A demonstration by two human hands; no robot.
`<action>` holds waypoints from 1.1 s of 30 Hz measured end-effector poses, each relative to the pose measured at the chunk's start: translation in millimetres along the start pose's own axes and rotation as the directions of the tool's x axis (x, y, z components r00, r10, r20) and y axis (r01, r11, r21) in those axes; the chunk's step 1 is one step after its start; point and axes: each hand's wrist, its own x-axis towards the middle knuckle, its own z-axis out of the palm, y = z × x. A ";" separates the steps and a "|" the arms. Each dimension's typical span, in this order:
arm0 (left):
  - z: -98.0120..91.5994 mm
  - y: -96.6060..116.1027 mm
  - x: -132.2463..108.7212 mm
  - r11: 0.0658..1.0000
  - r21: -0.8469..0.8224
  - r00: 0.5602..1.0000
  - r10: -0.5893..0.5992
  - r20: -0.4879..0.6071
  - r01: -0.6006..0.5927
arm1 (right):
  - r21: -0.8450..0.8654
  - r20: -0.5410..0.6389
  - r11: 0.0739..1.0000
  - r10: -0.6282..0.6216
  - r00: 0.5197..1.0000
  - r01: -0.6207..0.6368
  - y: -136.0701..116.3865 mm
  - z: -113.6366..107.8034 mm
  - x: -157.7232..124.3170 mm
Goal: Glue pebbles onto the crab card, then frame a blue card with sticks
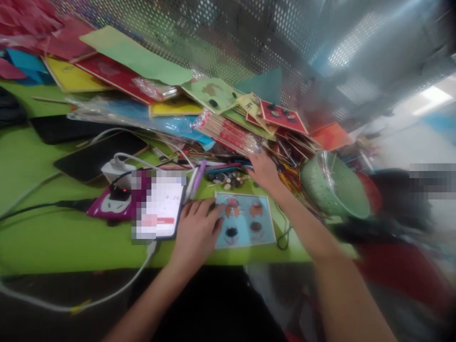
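Observation:
My left hand [197, 227] lies flat, fingers spread, on the left edge of a light blue card [245, 221] with small animal figures stuck on it. My right hand [262, 170] reaches past the card's far edge into a heap of pens and sticks [228, 167]; its fingertips are buried there, so what they touch is hidden. A small pile of dark and pale pebbles [228, 178] sits just beyond the card, between the two hands. A phone [160, 204] lies left of my left hand.
The green table [42, 228] carries coloured paper sheets [135, 57], craft cards [283, 115], a packet of sticks [226, 133], two dark tablets [99, 154], a charger [114, 168] with white cable [124, 285], and a green bowl [333, 187] at right. A perforated metal panel [213, 28] stands behind.

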 end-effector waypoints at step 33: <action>-4.4 -2.1 0.7 0.999 -0.021 0.997 0.052 0.064 -0.050 | 0.411 0.209 0.769 0.444 0.871 -0.490 39.0 -95.0 -221.1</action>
